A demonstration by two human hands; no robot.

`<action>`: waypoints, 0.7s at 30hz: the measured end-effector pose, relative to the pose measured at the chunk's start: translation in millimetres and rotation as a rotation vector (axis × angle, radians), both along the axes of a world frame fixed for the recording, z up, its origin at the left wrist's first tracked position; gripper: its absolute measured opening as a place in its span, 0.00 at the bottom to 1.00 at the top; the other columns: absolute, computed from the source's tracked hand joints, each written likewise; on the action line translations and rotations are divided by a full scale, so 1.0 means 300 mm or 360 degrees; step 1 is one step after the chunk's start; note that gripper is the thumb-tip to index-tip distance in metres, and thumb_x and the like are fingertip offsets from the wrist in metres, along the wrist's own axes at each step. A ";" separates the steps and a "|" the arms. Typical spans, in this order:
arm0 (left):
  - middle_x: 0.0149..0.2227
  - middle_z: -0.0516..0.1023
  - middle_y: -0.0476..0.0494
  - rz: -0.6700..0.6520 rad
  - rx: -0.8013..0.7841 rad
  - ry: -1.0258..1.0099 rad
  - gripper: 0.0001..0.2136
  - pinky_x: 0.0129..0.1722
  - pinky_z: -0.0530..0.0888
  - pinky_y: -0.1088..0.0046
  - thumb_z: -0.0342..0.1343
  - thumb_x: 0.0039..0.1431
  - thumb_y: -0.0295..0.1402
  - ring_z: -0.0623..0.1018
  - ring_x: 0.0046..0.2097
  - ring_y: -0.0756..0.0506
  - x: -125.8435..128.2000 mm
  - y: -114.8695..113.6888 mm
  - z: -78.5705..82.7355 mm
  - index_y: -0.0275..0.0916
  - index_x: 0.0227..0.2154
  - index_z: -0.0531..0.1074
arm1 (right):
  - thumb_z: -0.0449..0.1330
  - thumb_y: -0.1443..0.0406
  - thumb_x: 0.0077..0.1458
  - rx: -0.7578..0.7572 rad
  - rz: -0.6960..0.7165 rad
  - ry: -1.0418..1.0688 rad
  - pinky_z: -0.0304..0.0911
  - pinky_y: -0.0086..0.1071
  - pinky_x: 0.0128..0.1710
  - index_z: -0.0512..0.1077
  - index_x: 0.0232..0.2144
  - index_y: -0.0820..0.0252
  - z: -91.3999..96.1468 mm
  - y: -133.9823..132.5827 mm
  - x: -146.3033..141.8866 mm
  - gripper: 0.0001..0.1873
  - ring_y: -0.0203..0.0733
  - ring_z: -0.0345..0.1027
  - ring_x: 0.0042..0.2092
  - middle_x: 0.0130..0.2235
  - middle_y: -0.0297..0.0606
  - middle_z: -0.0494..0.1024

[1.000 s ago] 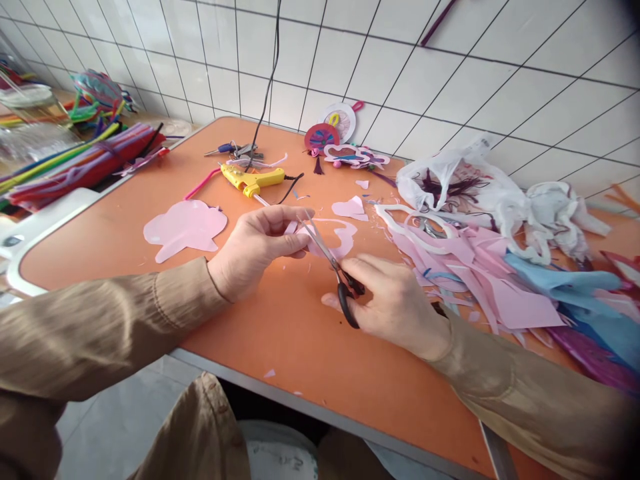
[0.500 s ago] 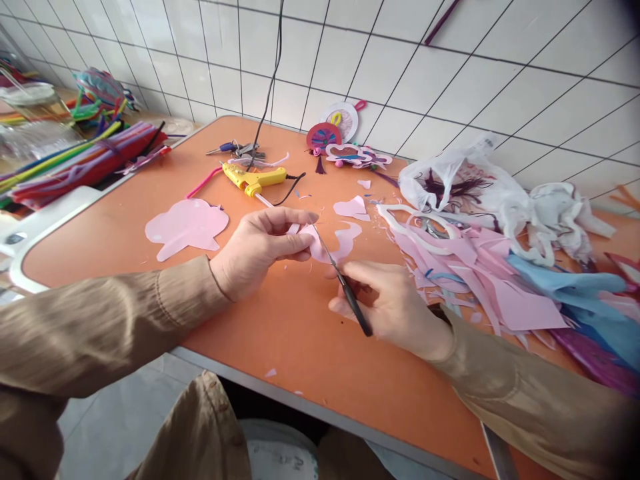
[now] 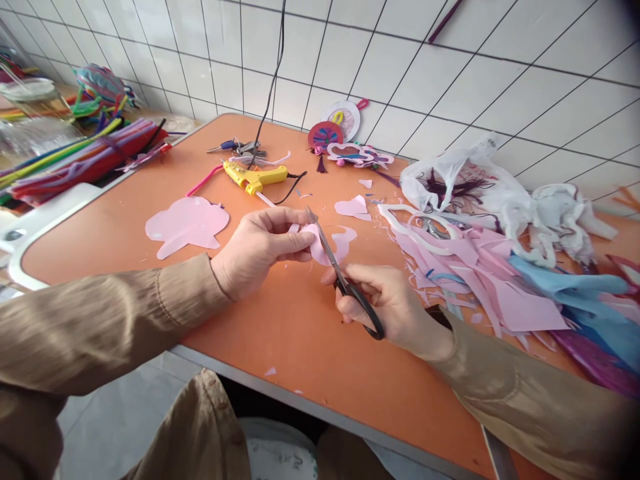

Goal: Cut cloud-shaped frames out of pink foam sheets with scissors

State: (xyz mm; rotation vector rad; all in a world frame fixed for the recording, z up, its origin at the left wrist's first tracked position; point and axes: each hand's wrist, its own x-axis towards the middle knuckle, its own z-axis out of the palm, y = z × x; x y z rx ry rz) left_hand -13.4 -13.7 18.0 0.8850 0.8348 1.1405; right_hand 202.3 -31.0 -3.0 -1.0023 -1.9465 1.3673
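Observation:
Between the thumb and fingers of my left hand [image 3: 263, 243] is a small curved pink felt piece [image 3: 341, 245], partly hidden by the fingers. My right hand [image 3: 387, 300] grips black-handled scissors [image 3: 361, 305], thumb and fingers in the loops. Their blades lie across the pink piece, points up near my left fingertips. A larger pink cut-out [image 3: 187, 227] lies flat to the left of my left hand. Just beyond my hands rests a small pink scrap [image 3: 353, 208].
A yellow glue gun [image 3: 255, 177] with a black cord lies behind my left hand, near keys [image 3: 250, 148]. Felt scraps [image 3: 520, 300] and a white plastic bag [image 3: 460, 173] pile up at right. Pipe cleaners [image 3: 85, 160] are bundled at far left. Round ornaments [image 3: 326, 135] lean by the tiled wall.
The scissors have turned slightly and their handles have spread a little, with the lower loop now showing. My left hand keeps its pinch on the pink piece, almost unmoved.

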 end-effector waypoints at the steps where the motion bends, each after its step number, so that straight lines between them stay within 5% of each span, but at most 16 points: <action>1: 0.29 0.81 0.48 0.0000 0.0002 0.0000 0.12 0.35 0.79 0.72 0.75 0.44 0.27 0.81 0.31 0.50 0.001 0.000 0.000 0.34 0.31 0.79 | 0.66 0.37 0.54 -0.0002 0.0000 0.0000 0.56 0.30 0.22 0.71 0.36 0.59 0.001 0.000 -0.001 0.31 0.32 0.60 0.22 0.23 0.27 0.66; 21: 0.29 0.80 0.48 -0.0030 0.0023 0.0009 0.13 0.37 0.79 0.71 0.76 0.42 0.30 0.80 0.32 0.50 -0.001 0.004 -0.003 0.34 0.30 0.79 | 0.67 0.44 0.56 0.0032 -0.0015 -0.0021 0.55 0.29 0.21 0.70 0.34 0.58 0.003 0.000 0.001 0.24 0.32 0.59 0.21 0.22 0.26 0.65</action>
